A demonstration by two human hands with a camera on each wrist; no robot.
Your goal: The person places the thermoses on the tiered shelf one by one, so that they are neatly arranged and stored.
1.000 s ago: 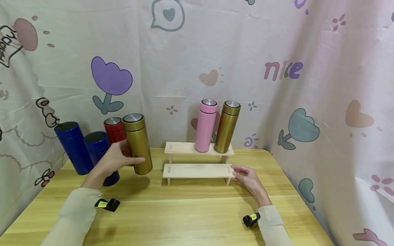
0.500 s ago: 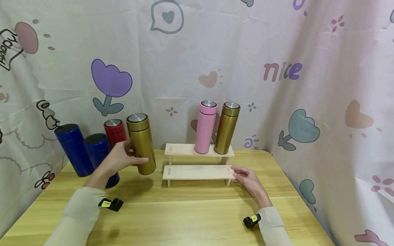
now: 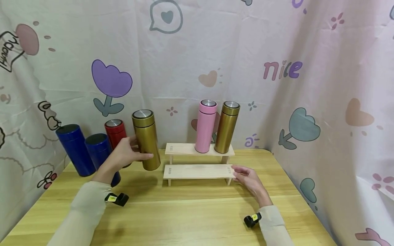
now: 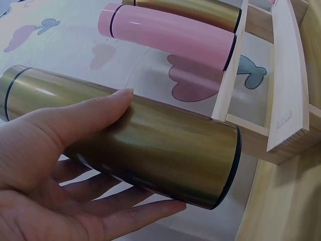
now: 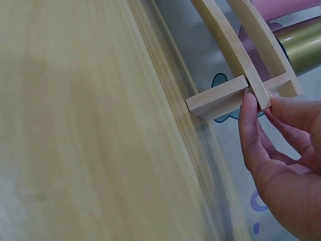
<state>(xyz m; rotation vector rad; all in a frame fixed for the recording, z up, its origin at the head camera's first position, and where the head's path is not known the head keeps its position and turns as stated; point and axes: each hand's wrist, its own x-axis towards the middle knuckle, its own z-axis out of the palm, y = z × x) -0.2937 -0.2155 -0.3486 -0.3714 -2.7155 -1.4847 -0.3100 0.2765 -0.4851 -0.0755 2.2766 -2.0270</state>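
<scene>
My left hand (image 3: 125,154) grips a gold thermos (image 3: 146,138) around its body, thumb in front and fingers behind. The thermos tilts slightly, its shadow falling on the table apart from its base. In the left wrist view the thermos (image 4: 160,140) lies across the hand, its base near the wooden rack. My right hand (image 3: 250,179) pinches the right end of the lower shelf (image 3: 197,171) between thumb and fingers; the right wrist view shows the shelf end (image 5: 258,93) between them. On the upper shelf (image 3: 181,149) stand a pink thermos (image 3: 205,128) and another gold thermos (image 3: 226,128).
Left on the table (image 3: 184,212) stand a large blue thermos (image 3: 77,152), a shorter blue one (image 3: 97,150) partly behind the left forearm, and a red thermos (image 3: 115,132) behind the hand. A printed curtain (image 3: 172,68) hangs close behind the rack.
My left hand has carried the gold thermos to the right and slightly up, away from the red thermos. The right hand stays at the shelf end.
</scene>
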